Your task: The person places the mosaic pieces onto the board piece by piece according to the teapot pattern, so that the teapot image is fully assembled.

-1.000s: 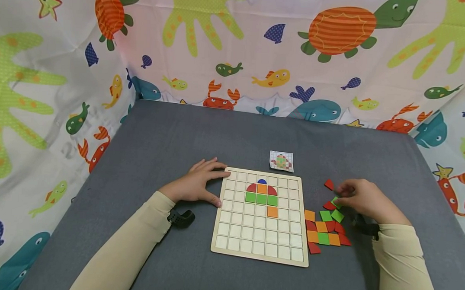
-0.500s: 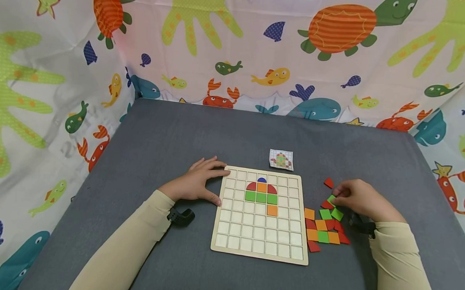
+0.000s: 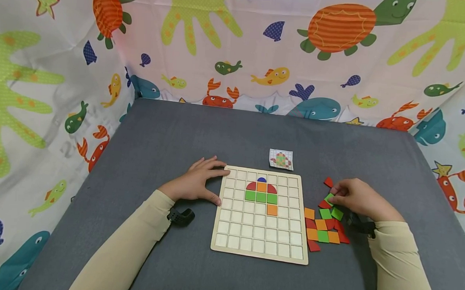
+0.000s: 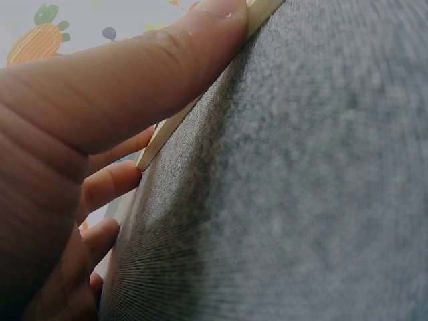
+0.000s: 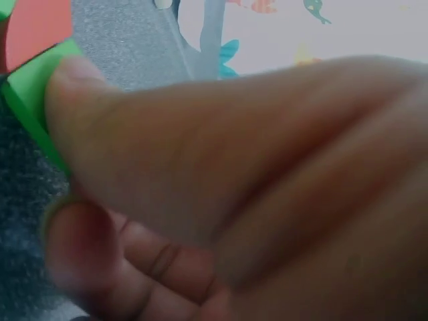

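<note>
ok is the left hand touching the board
Touching: in the left wrist view, the left hand has its thumb against the board, no gap showing.

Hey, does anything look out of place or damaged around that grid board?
Nothing looks damaged. On the grid board, an orange square sits below the right end of the green row with no match on the left, so the pattern looks lopsided. One red piece lies apart from the other loose tiles.

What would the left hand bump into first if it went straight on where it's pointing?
The wooden board, straight away: the left hand's thumb and one finger touch its edge. The other fingers might slip past the corner; that's hard to tell.
</note>
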Tool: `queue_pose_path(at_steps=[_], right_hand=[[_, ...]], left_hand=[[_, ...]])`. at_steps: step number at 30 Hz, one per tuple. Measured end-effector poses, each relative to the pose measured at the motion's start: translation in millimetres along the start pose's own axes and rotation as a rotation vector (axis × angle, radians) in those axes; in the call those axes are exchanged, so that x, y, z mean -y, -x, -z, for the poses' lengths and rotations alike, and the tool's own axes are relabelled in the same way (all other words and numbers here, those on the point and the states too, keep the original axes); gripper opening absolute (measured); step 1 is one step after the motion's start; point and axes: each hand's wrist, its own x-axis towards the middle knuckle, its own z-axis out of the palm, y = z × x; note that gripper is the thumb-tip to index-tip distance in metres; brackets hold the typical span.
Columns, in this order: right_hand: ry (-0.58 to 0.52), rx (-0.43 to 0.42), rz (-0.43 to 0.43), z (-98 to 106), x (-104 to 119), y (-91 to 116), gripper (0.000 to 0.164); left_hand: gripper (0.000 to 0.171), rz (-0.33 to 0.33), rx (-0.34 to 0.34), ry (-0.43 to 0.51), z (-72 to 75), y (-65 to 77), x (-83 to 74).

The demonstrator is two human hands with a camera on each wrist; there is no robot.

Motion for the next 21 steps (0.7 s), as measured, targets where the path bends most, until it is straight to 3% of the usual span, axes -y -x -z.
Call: queue_pose_path(at_steps=[8,21], right_hand=[[-0.021,-0.081,-0.010,1.6,9.1,4.6,0.019],[-0.014,-0.233,0.057,-4.6,34.4,1.4,0.016]], left_hand=[[0.097,0.010,0.013,-0.006,-1.6,1.4,-1.8],[0.098,0.002,0.005,-0.020,-0.7,0.1,1.0]])
